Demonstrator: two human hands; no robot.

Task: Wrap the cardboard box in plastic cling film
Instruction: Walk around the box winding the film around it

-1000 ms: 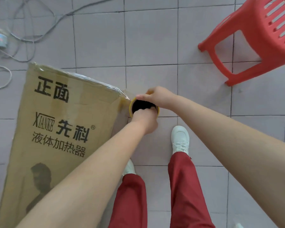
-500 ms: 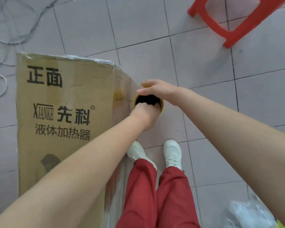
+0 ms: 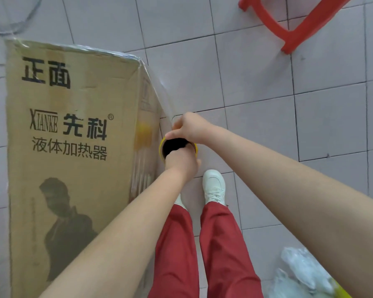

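Roll point(image 3: 161, 147) — left hand point(image 3: 181, 166), right hand point(image 3: 191, 127) gripping — beside box point(image 3: 73, 168).

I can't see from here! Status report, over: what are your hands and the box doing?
Left hand, right hand: both grip film roll. Film sheet stretched to cardboard box corner. Red stool stands clear.
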